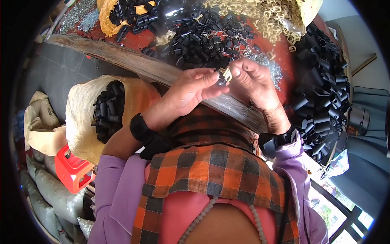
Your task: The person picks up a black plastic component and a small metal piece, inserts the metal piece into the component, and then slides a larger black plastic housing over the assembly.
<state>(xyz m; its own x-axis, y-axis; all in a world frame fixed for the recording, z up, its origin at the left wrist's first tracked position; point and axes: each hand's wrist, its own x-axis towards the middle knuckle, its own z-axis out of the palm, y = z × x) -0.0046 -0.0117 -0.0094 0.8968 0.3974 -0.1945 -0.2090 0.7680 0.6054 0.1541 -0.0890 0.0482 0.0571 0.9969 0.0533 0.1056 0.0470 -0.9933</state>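
Observation:
My left hand (pixel 189 91) is closed around a small black plastic part (pixel 222 81), gripping it between thumb and fingers just above the table's near edge. A brass-coloured metal piece (pixel 228 75) sits against the black part. The thumb and forefinger of my right hand (pixel 260 85) pinch at that brass piece from the right, so both hands meet at the one small assembly. Behind them lies a heap of small black parts (pixel 211 38) with wire-like metal bits. Farther back is a pile of brass-coloured pieces (pixel 276 16).
A wooden edge (pixel 105 49) borders the red tabletop. Silvery small parts (pixel 270 67) lie near my right hand, and black tubes (pixel 321 93) are heaped at the right. At left stand an open sack (pixel 77 110) of black parts and a red stool (pixel 71 171).

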